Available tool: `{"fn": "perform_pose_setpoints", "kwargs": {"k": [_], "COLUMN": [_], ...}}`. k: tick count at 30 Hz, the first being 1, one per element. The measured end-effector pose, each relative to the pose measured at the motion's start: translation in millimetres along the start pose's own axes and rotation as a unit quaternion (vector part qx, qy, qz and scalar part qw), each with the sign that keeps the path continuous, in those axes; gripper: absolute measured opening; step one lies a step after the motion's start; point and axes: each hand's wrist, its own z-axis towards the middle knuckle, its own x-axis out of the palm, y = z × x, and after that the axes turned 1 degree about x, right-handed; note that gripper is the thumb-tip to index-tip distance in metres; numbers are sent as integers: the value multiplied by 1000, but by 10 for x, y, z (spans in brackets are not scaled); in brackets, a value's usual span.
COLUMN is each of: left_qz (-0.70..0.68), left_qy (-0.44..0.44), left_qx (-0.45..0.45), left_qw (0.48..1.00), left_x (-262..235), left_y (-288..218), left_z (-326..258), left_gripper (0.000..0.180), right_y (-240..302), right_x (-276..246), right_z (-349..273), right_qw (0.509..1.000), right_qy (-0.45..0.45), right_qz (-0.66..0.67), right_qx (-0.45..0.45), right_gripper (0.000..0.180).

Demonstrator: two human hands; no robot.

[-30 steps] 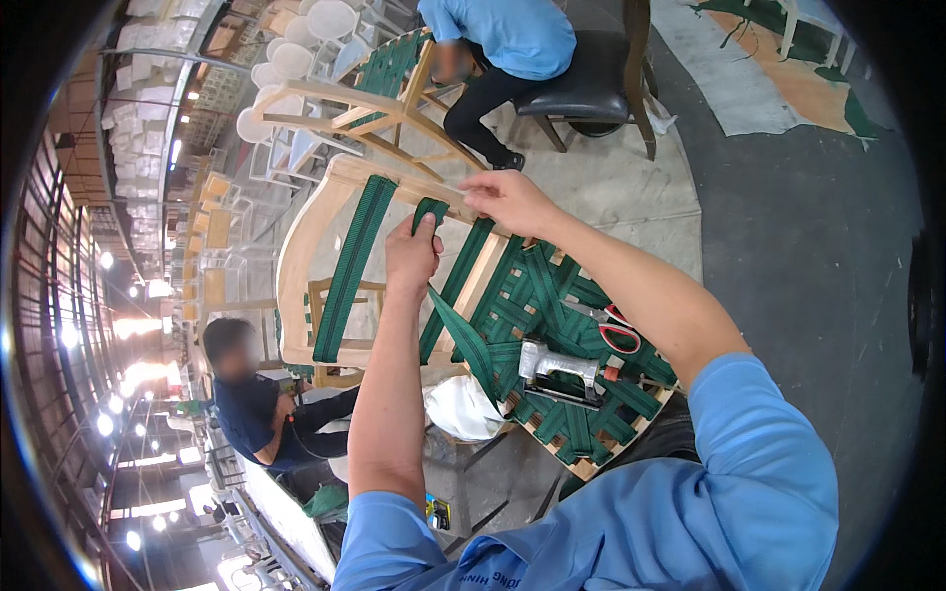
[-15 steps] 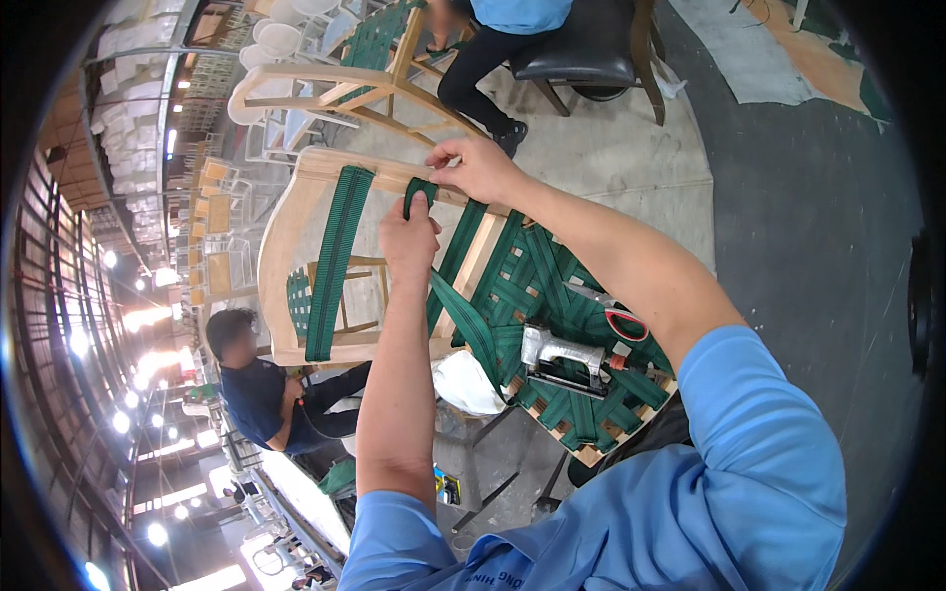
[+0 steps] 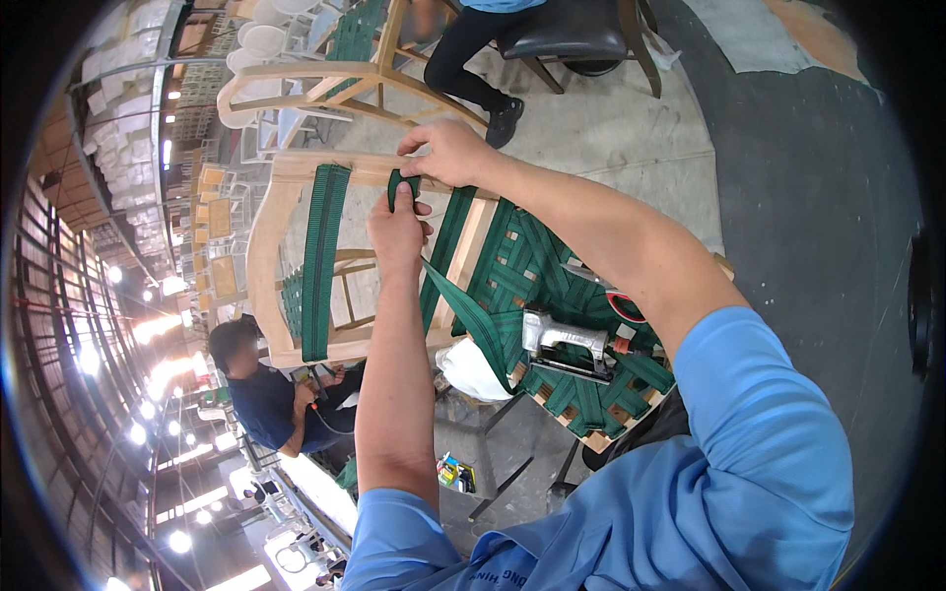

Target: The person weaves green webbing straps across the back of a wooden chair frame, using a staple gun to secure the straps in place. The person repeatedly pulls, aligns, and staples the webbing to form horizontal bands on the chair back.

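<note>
A green webbing strap [image 3: 467, 307] runs from the woven seat up to my left hand [image 3: 397, 234]. That hand is closed on the strap's folded end, with the thumb pressed on its face, against the far rail of a pale wooden chair frame [image 3: 264, 236]. My right hand [image 3: 451, 156] is bent over the same rail, its fingertips pinching at the top edge of the fold. Two fixed green straps [image 3: 326, 261] cross the frame on either side of my left hand. On the woven green webbing seat [image 3: 512, 258] lie a silver staple gun [image 3: 570, 340] and red-handled scissors [image 3: 625, 305], partly behind my right forearm.
Another wooden chair frame [image 3: 296, 87] stands beyond mine, beside a seated person's leg [image 3: 473, 69] and a dark padded chair [image 3: 562, 37]. A person in dark clothes [image 3: 266, 399] works at the left. A white bag [image 3: 471, 369] sits below the frame.
The view has shifted slightly, so the chair frame appears farther left. My right fingertips have come closer to the folded strap end; my left hand keeps its hold.
</note>
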Motion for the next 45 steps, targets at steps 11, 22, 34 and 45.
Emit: {"fn": "perform_pose_setpoints", "kwargs": {"k": [11, 22, 34, 45], "left_qz": [20, 50, 36, 22], "left_qy": [29, 54, 36, 37], "left_qx": [8, 33, 64, 68], "left_qw": [999, 997, 997, 997], "left_x": [-90, -165, -159, -136], "left_y": [46, 85, 66, 152], "left_z": [60, 128, 138, 171], "left_gripper": [30, 29, 28, 26], "right_y": [35, 53, 13, 64], "right_x": [-22, 5, -5, -28], "right_z": [24, -1, 25, -1], "right_qw": [998, 998, 998, 998], "right_qy": [52, 45, 46, 51], "right_qz": [10, 12, 9, 14], "right_qx": [44, 49, 42, 36], "right_gripper": [42, 39, 43, 40]}}
